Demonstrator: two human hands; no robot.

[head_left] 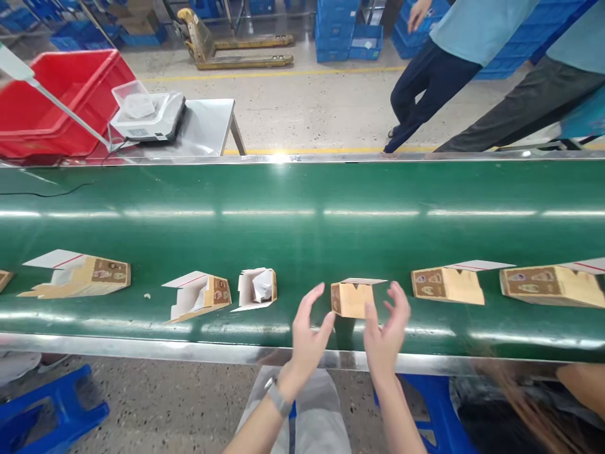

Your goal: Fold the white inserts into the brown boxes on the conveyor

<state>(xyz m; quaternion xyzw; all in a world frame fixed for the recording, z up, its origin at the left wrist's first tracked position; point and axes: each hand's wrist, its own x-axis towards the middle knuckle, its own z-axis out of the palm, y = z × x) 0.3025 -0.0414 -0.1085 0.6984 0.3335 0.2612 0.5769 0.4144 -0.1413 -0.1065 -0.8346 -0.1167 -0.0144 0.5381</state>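
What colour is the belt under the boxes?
The belt is green; the head view shows it best.

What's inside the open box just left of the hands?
A crumpled white item sits inside the open box; whatever lies beneath or within it is covered.

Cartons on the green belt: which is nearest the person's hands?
The carton between left hand and right hand; the other cartons lie outside them.

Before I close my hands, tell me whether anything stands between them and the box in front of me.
Nothing separate visibly stands between the left hand or right hand and the box; only its own flap juts toward the right fingertips. Whether the thumbs touch it, I cannot tell.
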